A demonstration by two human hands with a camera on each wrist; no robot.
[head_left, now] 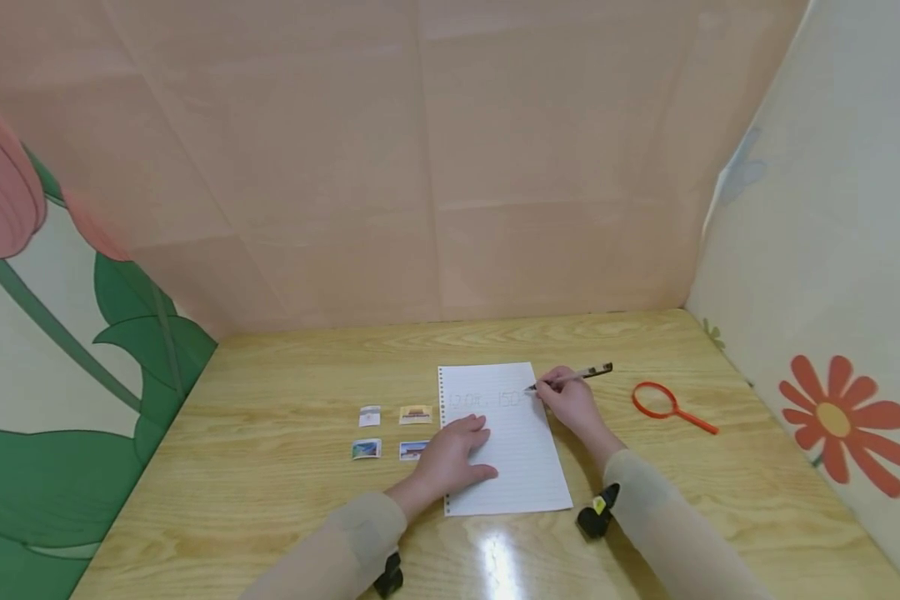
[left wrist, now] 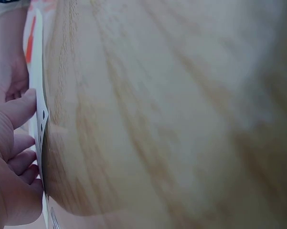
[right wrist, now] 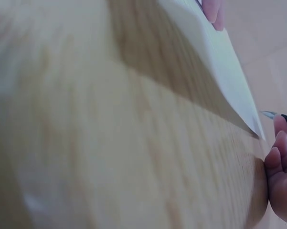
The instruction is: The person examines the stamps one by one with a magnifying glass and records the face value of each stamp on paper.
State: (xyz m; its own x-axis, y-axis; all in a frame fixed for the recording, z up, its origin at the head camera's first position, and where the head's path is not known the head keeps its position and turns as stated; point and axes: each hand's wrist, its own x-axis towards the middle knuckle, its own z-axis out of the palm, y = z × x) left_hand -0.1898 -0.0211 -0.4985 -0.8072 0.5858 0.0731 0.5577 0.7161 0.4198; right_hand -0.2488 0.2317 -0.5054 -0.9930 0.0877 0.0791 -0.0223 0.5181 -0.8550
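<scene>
Left hand [head_left: 452,457]: fingers spread, grasping nothing, resting on sheet's left side. Lined sheet [head_left: 525,475]: flat on table [head_left: 270,400]; we judge it light, limp, easily creased, best steadied by flat palm. Right hand [head_left: 573,407]: fingers pinch pen, at sheet's upper right edge. Pen [head_left: 592,372]: slanted, tip beside writing [head_left: 507,400]; we expect it light, stiff, smooth, perhaps slippery; we favour hold low on barrel, just above tip.

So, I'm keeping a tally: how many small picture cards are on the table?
4, left of the paper, in two rows: pale card back left, yellow card back right, green-blue card front left, blue card front right, partly covered. Others may be hidden.
</scene>
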